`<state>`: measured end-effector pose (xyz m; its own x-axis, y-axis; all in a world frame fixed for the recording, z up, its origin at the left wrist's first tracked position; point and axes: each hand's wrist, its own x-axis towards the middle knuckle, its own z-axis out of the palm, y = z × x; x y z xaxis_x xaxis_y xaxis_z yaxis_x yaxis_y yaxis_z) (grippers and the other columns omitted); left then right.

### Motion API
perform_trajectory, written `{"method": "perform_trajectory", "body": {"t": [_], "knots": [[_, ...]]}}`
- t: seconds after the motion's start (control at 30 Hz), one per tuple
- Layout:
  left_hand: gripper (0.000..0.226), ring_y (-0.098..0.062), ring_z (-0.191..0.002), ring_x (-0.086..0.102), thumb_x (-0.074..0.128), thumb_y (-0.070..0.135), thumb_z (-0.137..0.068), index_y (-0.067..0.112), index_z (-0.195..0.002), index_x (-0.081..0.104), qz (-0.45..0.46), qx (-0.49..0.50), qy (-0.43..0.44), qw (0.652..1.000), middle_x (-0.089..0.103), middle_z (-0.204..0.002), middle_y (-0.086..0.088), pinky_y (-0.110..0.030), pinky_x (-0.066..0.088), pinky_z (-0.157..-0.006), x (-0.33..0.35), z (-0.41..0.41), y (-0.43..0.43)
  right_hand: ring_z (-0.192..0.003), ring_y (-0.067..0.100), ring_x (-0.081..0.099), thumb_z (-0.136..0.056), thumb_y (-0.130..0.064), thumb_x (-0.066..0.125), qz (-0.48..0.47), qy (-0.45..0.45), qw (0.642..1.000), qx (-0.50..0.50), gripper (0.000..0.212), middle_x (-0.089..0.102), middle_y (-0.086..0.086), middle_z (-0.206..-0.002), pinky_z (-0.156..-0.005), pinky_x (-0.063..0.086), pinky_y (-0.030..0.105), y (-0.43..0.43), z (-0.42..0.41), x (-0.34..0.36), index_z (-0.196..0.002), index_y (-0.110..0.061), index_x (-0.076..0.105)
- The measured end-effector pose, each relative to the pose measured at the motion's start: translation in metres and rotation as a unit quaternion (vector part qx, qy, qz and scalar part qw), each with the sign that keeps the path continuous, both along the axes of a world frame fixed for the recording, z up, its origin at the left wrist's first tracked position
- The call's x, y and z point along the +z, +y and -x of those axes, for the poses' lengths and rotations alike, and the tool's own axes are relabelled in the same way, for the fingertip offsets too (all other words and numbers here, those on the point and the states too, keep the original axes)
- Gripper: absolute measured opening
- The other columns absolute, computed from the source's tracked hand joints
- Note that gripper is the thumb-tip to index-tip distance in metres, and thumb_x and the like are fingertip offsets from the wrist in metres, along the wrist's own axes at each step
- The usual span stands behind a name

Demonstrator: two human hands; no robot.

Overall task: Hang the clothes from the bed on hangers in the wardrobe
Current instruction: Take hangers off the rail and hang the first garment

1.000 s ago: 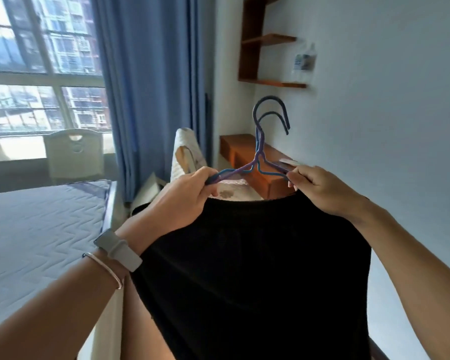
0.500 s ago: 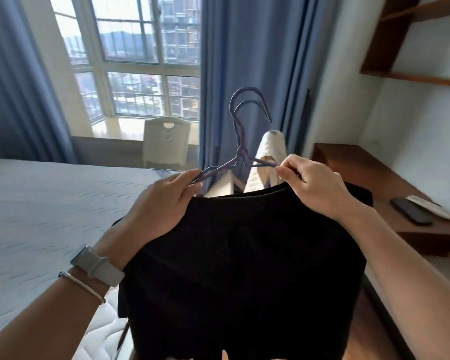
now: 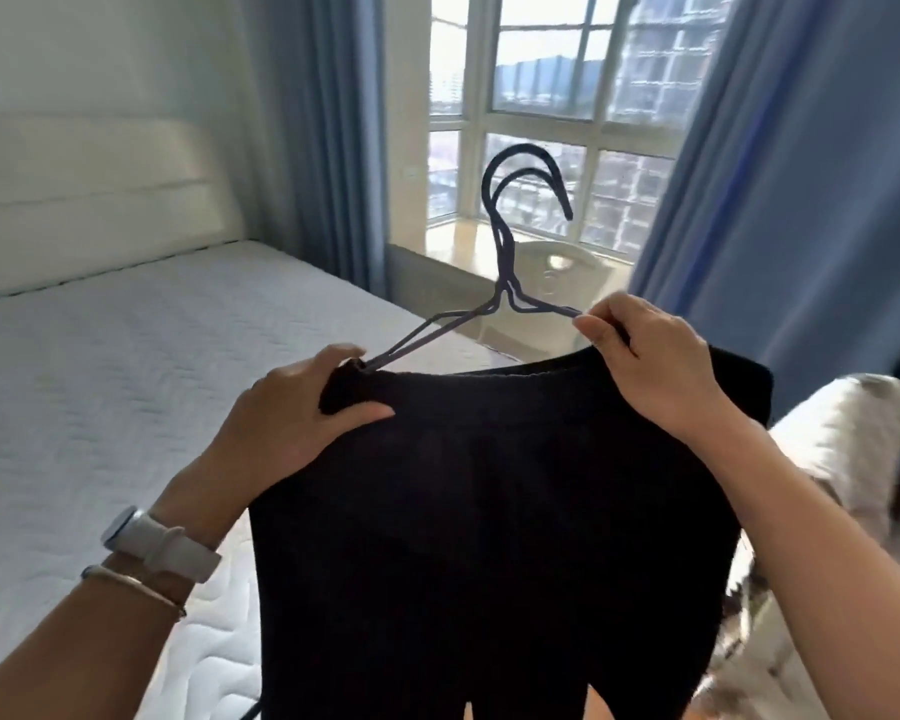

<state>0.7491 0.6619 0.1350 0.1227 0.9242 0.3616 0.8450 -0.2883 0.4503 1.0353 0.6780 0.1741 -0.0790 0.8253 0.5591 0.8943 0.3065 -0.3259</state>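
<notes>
A: Where's the garment?
B: Black garment [image 3: 489, 537] is up in the air off the bed's [image 3: 126, 366] foot-end corner, waistband on two stacked blue hangers [image 3: 505, 283], hooks upright.
A: Grips?
B: Left hand [image 3: 292, 413] is clamped on the waistband's left end, over the hanger arm. Right hand [image 3: 650, 361] pinches the right hanger arm and the fabric.
A: Background?
B: Window [image 3: 541, 96], blue curtains [image 3: 780, 200].

My left hand [image 3: 302, 413] is raised in front of me, fingers curled shut over a fold of black garment [image 3: 489, 537]. My right hand [image 3: 655, 366] is level with it, thumb and forefinger pinched on the garment's top edge, both forearms extended.
</notes>
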Motion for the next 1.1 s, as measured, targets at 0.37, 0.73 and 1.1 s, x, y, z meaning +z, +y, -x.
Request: {"method": "perform_trajectory", "body": {"t": [0.37,0.73,1.1], "knots": [[0.037,-0.019,-0.068,0.055,0.062,0.043,-0.079,0.008,-0.090,0.065,-0.082,0.165,-0.027,0.983,0.061,-0.072,-0.001,-0.029,0.040,-0.068,0.005,0.048,0.145,-0.078,0.019,0.053,-0.089,-0.039,0.053,0.018,0.075,0.982,0.171,0.024,0.059,-0.002,-0.078,-0.072,0.037,0.029,0.233,0.064,0.013,-0.086,-0.017,0.063],[0.035,-0.027,-0.084,0.059,0.061,0.037,-0.084,0.005,-0.099,0.063,-0.069,0.260,-0.007,0.963,0.064,-0.091,-0.012,-0.029,0.040,-0.072,-0.006,0.121,0.300,-0.085,0.012,0.046,-0.091,-0.042,0.049,0.107,0.118,0.963,0.219,0.029,0.054,-0.010,-0.075,-0.100,0.028,0.032,0.424,0.164,-0.006,-0.097,-0.017,0.063],[0.035,-0.033,-0.100,0.060,0.059,0.030,-0.087,0.006,-0.112,0.061,-0.024,0.402,-0.003,0.915,0.065,-0.108,-0.016,-0.037,0.045,-0.083,-0.034,0.207,0.445,-0.088,0.012,0.045,-0.091,-0.043,0.048,0.164,0.097,0.936,0.295,0.031,0.056,-0.008,-0.089,-0.095,0.022,0.035,0.620,0.303,-0.049,-0.100,-0.018,0.063]]}}
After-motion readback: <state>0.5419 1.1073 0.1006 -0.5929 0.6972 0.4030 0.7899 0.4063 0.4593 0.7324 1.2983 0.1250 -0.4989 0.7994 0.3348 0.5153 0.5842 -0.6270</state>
